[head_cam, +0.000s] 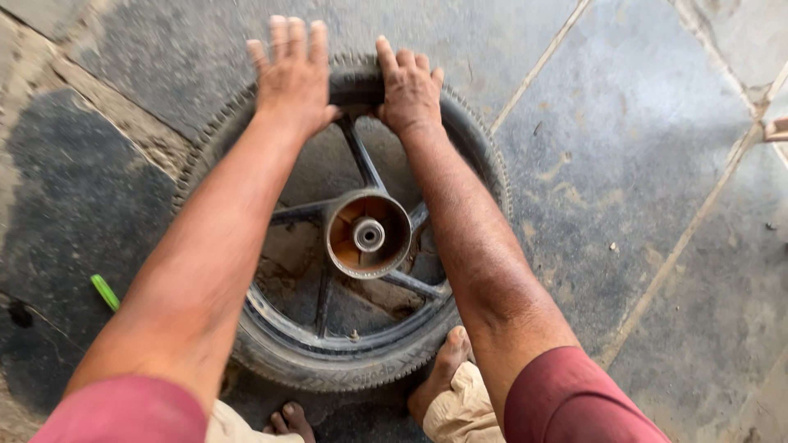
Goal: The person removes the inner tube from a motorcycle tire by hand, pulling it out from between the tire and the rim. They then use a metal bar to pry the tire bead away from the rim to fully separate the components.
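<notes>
While the wheel (368,236) lies flat, both hands press its tyre (328,365)

Can't see the tyre's (328,369) far rim under both hands; feet (447,361) cut off at the bottom edge.

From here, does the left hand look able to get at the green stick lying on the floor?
Probably yes: the green stick lies bare on the stone floor beside the left arm; the left hand rests on the tyre, holding nothing.
</notes>
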